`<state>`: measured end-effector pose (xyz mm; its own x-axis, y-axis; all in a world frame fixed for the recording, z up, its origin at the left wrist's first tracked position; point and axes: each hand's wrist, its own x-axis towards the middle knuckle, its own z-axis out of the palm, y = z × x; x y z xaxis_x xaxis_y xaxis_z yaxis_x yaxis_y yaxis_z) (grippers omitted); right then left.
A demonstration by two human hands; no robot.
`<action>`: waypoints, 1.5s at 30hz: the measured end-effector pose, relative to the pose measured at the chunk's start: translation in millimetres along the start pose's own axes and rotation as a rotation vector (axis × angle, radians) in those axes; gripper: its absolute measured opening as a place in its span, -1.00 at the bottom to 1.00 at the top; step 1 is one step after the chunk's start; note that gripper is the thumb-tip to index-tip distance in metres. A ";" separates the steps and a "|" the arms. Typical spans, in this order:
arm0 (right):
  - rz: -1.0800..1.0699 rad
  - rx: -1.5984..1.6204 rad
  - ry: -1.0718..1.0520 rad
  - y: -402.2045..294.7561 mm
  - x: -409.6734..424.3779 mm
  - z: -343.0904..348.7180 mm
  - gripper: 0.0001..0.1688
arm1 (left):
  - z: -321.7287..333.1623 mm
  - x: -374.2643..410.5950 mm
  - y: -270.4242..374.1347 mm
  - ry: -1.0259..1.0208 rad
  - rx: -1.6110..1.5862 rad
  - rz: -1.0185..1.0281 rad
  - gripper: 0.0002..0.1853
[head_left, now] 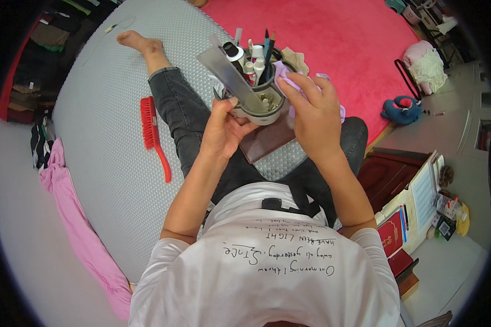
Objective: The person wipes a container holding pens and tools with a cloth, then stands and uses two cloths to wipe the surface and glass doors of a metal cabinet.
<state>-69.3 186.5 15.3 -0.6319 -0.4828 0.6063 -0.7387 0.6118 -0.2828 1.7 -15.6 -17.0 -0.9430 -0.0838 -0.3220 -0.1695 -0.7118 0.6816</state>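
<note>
My left hand [225, 133] grips the near left side of a desk organizer [263, 118] with several compartments. Tubes with white caps [258, 65], a tube with a black cap [232, 51], pencils [270, 49] and a translucent plastic ruler [229, 75] stand in it. Its near compartment holds small metallic pieces [266, 100]. My right hand [313, 108] presses a lilac cloth [284, 73] against the organizer's right side; part of the cloth hangs behind the fingers. Beneath lies a dark brown flat leather-like item [266, 141], partly hidden by the organizer.
A red brush [151, 131] lies on the grey textured mat [110, 171], left of my leg. A pink floor [352, 45] extends beyond. At the right are a blue neck pillow [403, 110] and a dark red wooden cabinet [388, 171]. Pink fabric [77, 220] lies along the left edge.
</note>
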 end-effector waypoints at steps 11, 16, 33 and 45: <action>-0.078 0.229 0.018 -47.7 -37.8 17.6 -0.52 | 21.6 10.2 -8.6 0.118 -0.129 0.065 -0.56; 0.519 0.802 0.050 -23.3 -55.9 22.4 -0.44 | 32.0 6.5 -4.6 0.101 -0.101 0.129 -0.51; 0.995 1.437 -0.051 22.1 -39.9 23.7 -0.06 | 24.1 -8.0 -52.5 -0.046 0.075 0.374 0.03; 0.812 1.356 -0.481 84.1 -32.3 -2.8 -0.11 | -7.8 -2.0 25.5 -0.271 0.347 -0.187 0.09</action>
<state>-110.4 255.3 -26.0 -0.7502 -0.6260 -0.2126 0.3096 -0.0485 -0.9496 1.4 -39.1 -4.1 -0.9202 0.2412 -0.3082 -0.3851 -0.4184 0.8226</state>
